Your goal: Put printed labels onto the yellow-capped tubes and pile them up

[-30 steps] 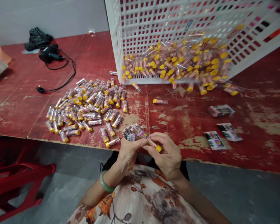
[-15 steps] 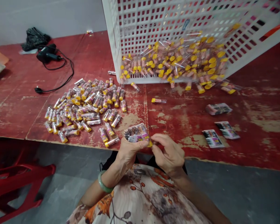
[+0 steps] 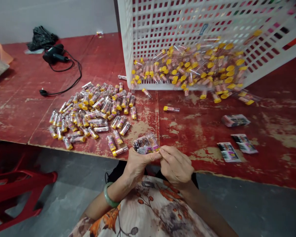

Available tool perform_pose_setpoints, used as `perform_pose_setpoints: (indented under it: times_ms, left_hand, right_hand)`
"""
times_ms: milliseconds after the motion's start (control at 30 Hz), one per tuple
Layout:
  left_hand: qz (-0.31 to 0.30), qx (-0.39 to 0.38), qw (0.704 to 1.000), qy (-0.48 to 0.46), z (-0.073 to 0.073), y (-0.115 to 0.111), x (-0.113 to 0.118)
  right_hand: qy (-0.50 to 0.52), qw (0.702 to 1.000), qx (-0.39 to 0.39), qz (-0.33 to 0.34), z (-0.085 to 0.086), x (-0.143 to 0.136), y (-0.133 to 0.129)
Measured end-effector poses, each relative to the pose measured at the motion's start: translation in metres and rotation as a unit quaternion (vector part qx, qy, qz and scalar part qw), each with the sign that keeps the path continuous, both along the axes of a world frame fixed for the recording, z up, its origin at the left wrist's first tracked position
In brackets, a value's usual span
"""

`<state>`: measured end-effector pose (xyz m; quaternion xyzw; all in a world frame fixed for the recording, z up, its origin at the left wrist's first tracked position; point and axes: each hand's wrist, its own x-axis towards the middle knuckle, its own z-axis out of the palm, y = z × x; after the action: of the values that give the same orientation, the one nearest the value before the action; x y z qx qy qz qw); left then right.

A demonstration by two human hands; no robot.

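Observation:
My left hand (image 3: 136,164) is closed around a printed plastic sleeve (image 3: 146,144), which looks folded or layered and sticks up past the thumb. At the sleeve's right edge, my right hand (image 3: 176,164) is closed in a pinch, its fingertips meeting the left thumb. Whether a tube sits inside the sleeve is hidden by the fingers. Just left of my hands lies a heap of small yellow-capped tubes (image 3: 96,107) in printed wraps. Straight ahead on the table, one unwrapped yellow-capped tube (image 3: 172,109) lies on its side.
A white plastic basket (image 3: 126,42) lies tipped on its side, with many clear yellow-capped tubes (image 3: 194,67) spilling out. Printed sleeves (image 3: 229,152) and a sleeve bundle (image 3: 235,120) lie to the right. A black hair dryer (image 3: 54,54) with cord and a black bag (image 3: 41,38) are back left; a red stool (image 3: 22,187) stands below.
My right hand has moved in against the left thumb, and its fingers have closed at the sleeve's edge. A yellow edge of the sleeve is now mostly covered. The view has shifted slightly.

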<state>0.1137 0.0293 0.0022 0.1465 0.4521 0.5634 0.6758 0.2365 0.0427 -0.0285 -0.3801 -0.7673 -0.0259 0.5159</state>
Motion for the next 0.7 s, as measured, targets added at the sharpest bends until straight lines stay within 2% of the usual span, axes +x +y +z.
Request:
perform_pose_setpoints:
  times_ms: [133,233,333,400,500,700]
  left_hand:
    - [-0.008,-0.004,1.0,0.004,0.002,0.003,-0.006]
    - [0.01,-0.017,1.0,0.004,0.002,0.005,-0.015]
    - [0.004,-0.041,0.999,-0.004,0.003,0.007,-0.023]
    - [-0.006,-0.049,0.999,-0.011,0.004,0.007,-0.026]
    - [-0.004,-0.039,0.999,-0.01,0.006,0.007,-0.027]
    - [-0.004,0.008,1.0,0.008,0.001,0.005,-0.025]
  right_hand:
    - [0.046,0.998,-0.028,0.022,-0.001,-0.004,0.001]
    - [0.094,0.985,-0.124,0.075,0.005,-0.004,0.003]
    - [0.17,0.941,-0.26,0.137,0.013,0.002,0.007]
    - [0.213,0.911,-0.313,0.162,0.016,0.007,0.01]
    - [0.227,0.898,-0.333,0.173,0.016,0.012,0.011]
    - [0.195,0.919,-0.29,0.185,0.011,0.009,0.009]
